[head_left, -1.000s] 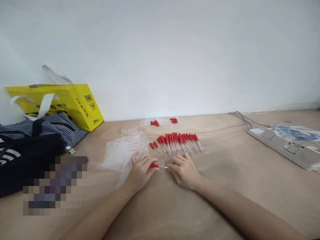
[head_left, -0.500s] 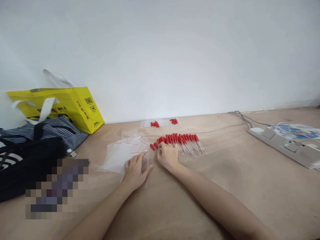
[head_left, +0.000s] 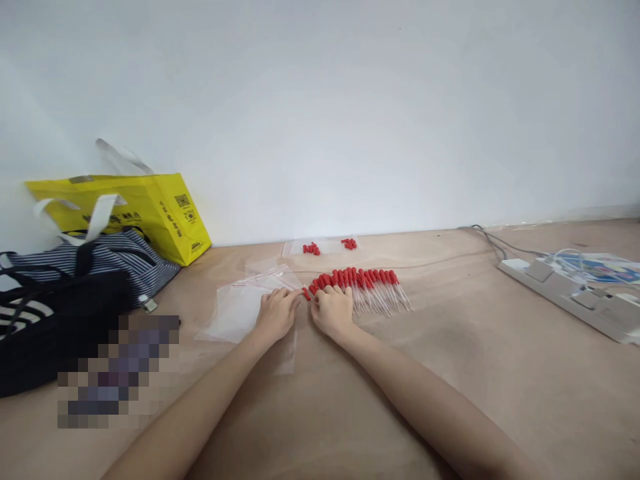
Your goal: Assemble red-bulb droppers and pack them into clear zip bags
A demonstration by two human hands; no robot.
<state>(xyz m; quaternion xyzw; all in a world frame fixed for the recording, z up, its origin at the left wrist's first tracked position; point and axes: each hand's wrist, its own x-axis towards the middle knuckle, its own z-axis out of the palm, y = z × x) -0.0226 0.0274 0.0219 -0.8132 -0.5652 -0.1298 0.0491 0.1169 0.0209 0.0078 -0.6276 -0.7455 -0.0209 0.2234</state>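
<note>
Head view: a pale wall [head_left: 320, 120] rises behind a light brown bench [head_left: 450, 333]. Toward the bench's far left corner, a yellow bag [head_left: 120, 207] with white handles leans beside the wall. In front of it lie a striped bag [head_left: 145, 257] and, nearer, a black bag [head_left: 70, 320] with white curved stripes. Just right of these are a small pale object [head_left: 149, 304] and a pixelated patch [head_left: 123, 373] whose contents cannot be made out. On the right side sit a white power strip [head_left: 565, 297], grey cables [head_left: 487, 237] and a colourful printed sheet [head_left: 600, 267]. Small red caps [head_left: 311, 249] in two clusters lie on a clear pouch [head_left: 330, 247] along the far edge, beyond the hands.

Both forearms reach in from the near side and draw together mid-bench, hands palm down, close but apart. The left hand [head_left: 279, 313] has its fingers bent, over the right part of overlapping clear zip bags [head_left: 240, 307]. The right hand [head_left: 334, 310] is curled, knuckles up. Whether either hand pinches anything cannot be told, as the fingertips are hidden or too small.

The row of red-topped clear droppers [head_left: 380, 287] lies side by side, tips toward the near side. Its left end runs under or just beyond the right hand's fingers; the rest fans out rightward. The leftmost red top [head_left: 306, 293] shows between the hands, right beside the left fingertips.
</note>
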